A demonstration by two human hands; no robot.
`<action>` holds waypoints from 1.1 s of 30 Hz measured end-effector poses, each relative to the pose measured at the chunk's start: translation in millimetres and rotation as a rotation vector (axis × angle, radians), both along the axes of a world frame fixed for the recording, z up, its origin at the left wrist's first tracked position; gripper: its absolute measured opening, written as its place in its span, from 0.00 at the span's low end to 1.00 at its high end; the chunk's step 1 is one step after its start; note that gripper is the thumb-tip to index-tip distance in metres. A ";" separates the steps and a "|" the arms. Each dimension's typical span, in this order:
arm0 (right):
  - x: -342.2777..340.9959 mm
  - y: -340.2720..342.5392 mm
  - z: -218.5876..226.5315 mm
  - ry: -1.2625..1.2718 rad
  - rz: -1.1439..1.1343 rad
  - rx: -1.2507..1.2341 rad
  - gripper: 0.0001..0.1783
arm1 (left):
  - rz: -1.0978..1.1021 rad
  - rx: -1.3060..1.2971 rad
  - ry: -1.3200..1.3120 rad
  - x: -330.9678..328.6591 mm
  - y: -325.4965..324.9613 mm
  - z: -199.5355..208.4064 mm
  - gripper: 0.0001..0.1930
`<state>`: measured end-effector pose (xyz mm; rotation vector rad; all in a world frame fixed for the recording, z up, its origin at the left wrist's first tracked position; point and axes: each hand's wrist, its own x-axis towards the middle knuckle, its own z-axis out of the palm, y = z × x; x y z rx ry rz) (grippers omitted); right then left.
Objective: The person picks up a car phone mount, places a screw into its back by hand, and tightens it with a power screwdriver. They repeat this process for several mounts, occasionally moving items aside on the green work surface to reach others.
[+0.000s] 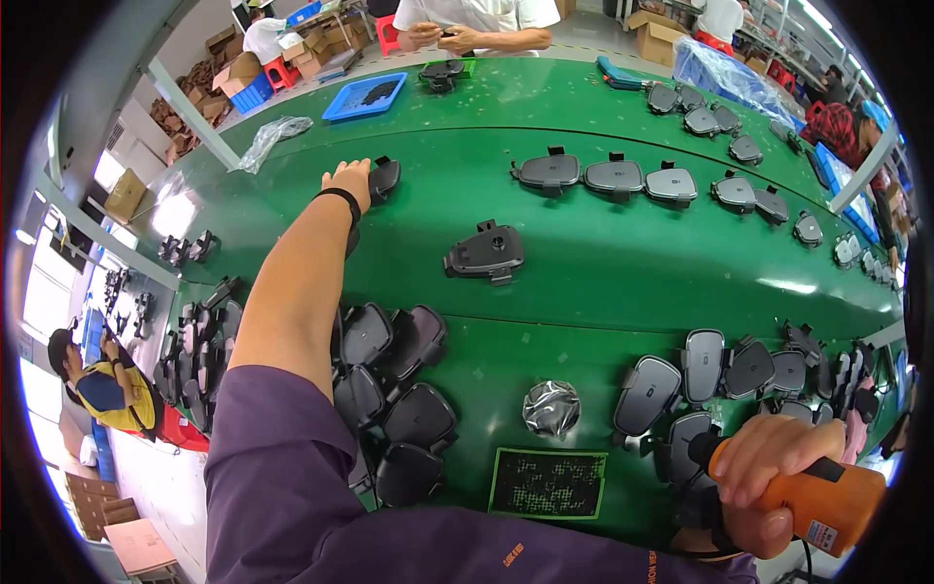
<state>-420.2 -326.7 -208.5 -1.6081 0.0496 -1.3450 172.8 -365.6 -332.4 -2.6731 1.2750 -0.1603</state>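
Note:
My left arm reaches far across the green table. My left hand has its fingers stretched out and slightly apart, beside a dark phone holder; its thumb is hidden. Another dark piece shows partly behind my forearm. At the lower right, my right hand is wrapped round an orange electric screwdriver. Its black nose points left, above grey phone holders. One phone holder lies alone mid-table, its back with a round socket facing up.
Near me are a shallow tray of small screws and a round shiny silver thing. Phone holders crowd beside my left arm and at right. Others form a row. Across the table, a person works near a blue tray.

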 end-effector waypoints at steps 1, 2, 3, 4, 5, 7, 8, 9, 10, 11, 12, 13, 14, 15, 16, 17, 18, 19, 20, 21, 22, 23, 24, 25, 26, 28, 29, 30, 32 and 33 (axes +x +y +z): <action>1.1 -1.9 -0.8 0.019 0.012 -0.003 0.25 | -0.029 -0.007 -0.004 -1.2 -2.7 -1.0 0.28; 1.8 -3.4 -1.4 0.038 0.026 -0.007 0.25 | -0.033 -0.006 -0.001 -2.1 -4.4 0.4 0.28; 1.9 -4.3 -2.1 0.055 0.040 -0.011 0.25 | -0.007 0.025 0.055 -2.0 -4.6 3.9 0.27; 1.5 -4.8 -3.0 0.056 0.040 -0.009 0.25 | 0.022 0.056 0.109 -3.5 -2.8 9.3 0.27; 0.8 -4.9 -4.0 0.060 0.040 -0.016 0.25 | 0.053 0.087 0.163 -4.9 0.5 12.1 0.27; -1.6 -2.6 -0.3 0.065 0.031 -0.034 0.25 | -0.007 0.072 0.190 -4.9 3.7 19.4 0.24; -2.6 -0.7 1.2 0.063 0.033 -0.034 0.25 | -0.060 0.059 0.218 -5.7 8.5 23.9 0.21; -3.2 1.9 2.4 0.048 0.032 -0.027 0.25 | -0.110 0.045 0.246 -7.6 14.3 27.9 0.19; -3.9 4.8 3.9 0.034 0.033 -0.018 0.25 | -0.103 0.046 0.244 -10.9 19.2 31.3 0.19; -5.4 5.8 5.1 0.016 0.027 -0.007 0.25 | -0.157 0.017 0.199 -24.5 17.4 44.3 0.17; -6.6 6.9 8.9 0.014 0.035 -0.009 0.25 | -0.203 -0.019 0.156 -36.0 22.0 59.1 0.17; -6.3 7.0 9.6 0.015 0.052 -0.030 0.25 | -0.243 -0.069 0.112 -40.6 34.2 73.5 0.16; -5.3 6.8 10.3 0.015 0.070 -0.050 0.25 | -0.282 -0.118 0.068 -43.6 45.8 90.9 0.16; -13.8 13.5 17.7 0.045 0.027 -0.069 0.25 | -0.368 -0.155 0.076 -70.8 33.3 113.9 0.16; -17.9 15.0 18.9 0.059 0.036 -0.045 0.25 | -0.413 -0.180 0.073 -92.4 40.5 141.7 0.16; -14.0 12.7 16.2 0.028 0.092 -0.054 0.25 | -0.506 -0.200 0.055 -91.6 61.0 160.9 0.16; -14.8 12.9 18.9 0.005 0.109 -0.072 0.24 | -0.638 -0.233 0.048 -105.0 67.4 182.3 0.16; -16.5 13.6 21.0 -0.018 0.127 -0.091 0.24 | -0.619 -0.231 0.157 -120.8 79.7 199.5 0.16; -21.8 13.8 25.2 0.000 0.113 -0.083 0.24 | -0.619 -0.235 0.267 -152.3 84.1 219.8 0.16; -23.5 13.7 26.0 0.011 0.148 -0.090 0.24 | -0.548 -0.213 0.414 -179.0 96.5 241.5 0.14; -24.5 13.1 27.0 0.020 0.187 -0.099 0.24 | -0.470 -0.194 0.556 -203.2 109.3 251.5 0.12; -27.8 13.5 29.4 0.029 0.215 -0.114 0.24 | -0.469 -0.196 0.557 -224.6 118.9 246.9 0.12; -30.8 14.5 31.0 0.030 0.214 -0.117 0.24 | -0.477 -0.272 0.729 -245.4 128.0 240.9 0.14; -36.5 15.0 31.3 0.048 0.190 -0.119 0.24 | -0.497 -0.340 0.906 -268.0 129.8 232.3 0.16; -39.7 14.8 30.3 0.056 0.181 -0.122 0.25 | -0.434 -0.351 1.038 -291.7 136.0 220.1 0.16; -46.5 15.9 31.5 0.053 0.174 -0.133 0.25 | -0.320 -0.351 1.284 -322.8 148.3 182.8 0.16; -53.3 16.2 34.1 0.054 0.182 -0.144 0.25 | -0.282 -0.332 1.407 -332.3 149.2 160.4 0.15; -56.4 15.3 33.0 0.045 0.214 -0.148 0.25 | -0.223 -0.344 1.442 -342.5 156.7 142.0 0.15; -60.9 15.7 33.9 0.041 0.223 -0.156 0.25 | -0.127 -0.378 1.508 -352.6 161.1 102.3 0.14; -57.2 13.0 31.9 0.048 0.240 -0.167 0.25 | -0.063 -0.410 1.535 -352.1 162.4 81.9 0.14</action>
